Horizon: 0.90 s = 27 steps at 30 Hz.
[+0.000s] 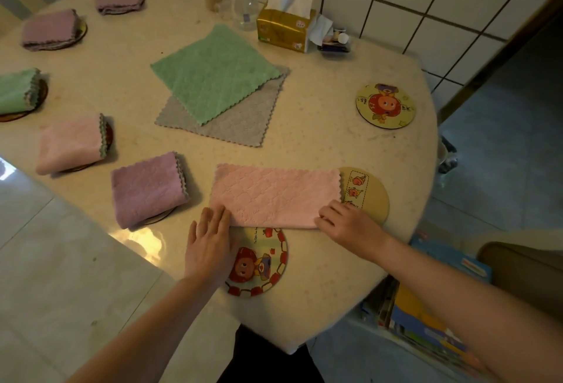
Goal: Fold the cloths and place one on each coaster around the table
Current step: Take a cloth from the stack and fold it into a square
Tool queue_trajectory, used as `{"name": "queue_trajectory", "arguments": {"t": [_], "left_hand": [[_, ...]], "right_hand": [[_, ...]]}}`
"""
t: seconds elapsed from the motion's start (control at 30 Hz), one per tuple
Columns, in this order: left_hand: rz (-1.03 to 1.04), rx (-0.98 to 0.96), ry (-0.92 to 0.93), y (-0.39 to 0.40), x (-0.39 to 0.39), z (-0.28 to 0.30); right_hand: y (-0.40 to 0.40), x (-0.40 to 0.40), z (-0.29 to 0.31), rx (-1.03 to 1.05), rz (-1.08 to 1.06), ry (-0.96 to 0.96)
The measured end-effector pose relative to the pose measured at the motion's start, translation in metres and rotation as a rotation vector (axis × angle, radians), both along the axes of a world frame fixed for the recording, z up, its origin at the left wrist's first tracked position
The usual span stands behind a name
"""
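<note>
Pink cloth (275, 195), folded once into a long strip, lies at lower centre of the round table (320, 145), overlapping two cartoon coasters (259, 264). The left hand (210, 242) presses its near left corner with flat fingers; the right hand (350, 226) rests curled on the right corner, grip unclear. Five folded cloths (147, 187) sit on coasters along the left edge. Green and grey cloths (216, 73) lie unfolded at centre.
</note>
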<state>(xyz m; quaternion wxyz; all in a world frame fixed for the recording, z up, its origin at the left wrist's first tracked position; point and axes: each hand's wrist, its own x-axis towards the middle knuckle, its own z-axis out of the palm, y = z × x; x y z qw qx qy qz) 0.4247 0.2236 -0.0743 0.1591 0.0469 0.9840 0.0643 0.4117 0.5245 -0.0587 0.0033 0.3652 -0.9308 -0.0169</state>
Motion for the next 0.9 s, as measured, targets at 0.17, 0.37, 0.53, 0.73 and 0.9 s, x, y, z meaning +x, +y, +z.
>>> {"name": "queue_trajectory", "arguments": {"t": [0.17, 0.37, 0.53, 0.73, 0.9], "left_hand": [[-0.343, 0.156, 0.076, 0.056, 0.013, 0.009], [-0.548, 0.279, 0.038, 0.091, 0.029, 0.001], [-0.892, 0.358, 0.080, 0.055, 0.044, -0.002], [-0.921, 0.315, 0.086, 0.006, 0.067, -0.001], [-0.757, 0.382, -0.031, -0.018, 0.080, 0.000]], "right_hand": [[-0.005, 0.019, 0.020, -0.089, -0.001, 0.002], [-0.022, 0.081, 0.042, -0.278, 0.115, -0.131], [-0.013, 0.076, 0.023, -0.258, 0.059, -0.141], [-0.016, 0.077, -0.008, -0.041, 0.279, -0.238], [-0.012, 0.086, -0.019, -0.011, 0.295, -0.188]]}}
